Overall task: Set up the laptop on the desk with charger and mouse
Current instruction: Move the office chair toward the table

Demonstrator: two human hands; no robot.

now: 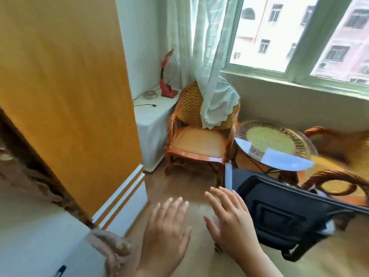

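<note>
A black laptop bag [283, 214] rests tilted on a rattan seat [331, 184] at the lower right, with a grey laptop edge [228, 176] sticking out of its upper left. My left hand [167, 226] hovers palm down over the floor, fingers spread, holding nothing. To its right, my right hand [229, 218] is also spread and empty, its fingers close to the bag's left edge. No charger or mouse shows. A round glass-topped rattan table [275, 144] stands behind the bag.
A rattan armchair [197, 136] stands under a white curtain [209, 66] by the window [299, 37]. A low white stand [153, 120] holds a red lamp [166, 76] and a loose plug. An orange wardrobe [65, 96] fills the left. Wooden floor [179, 186] lies below.
</note>
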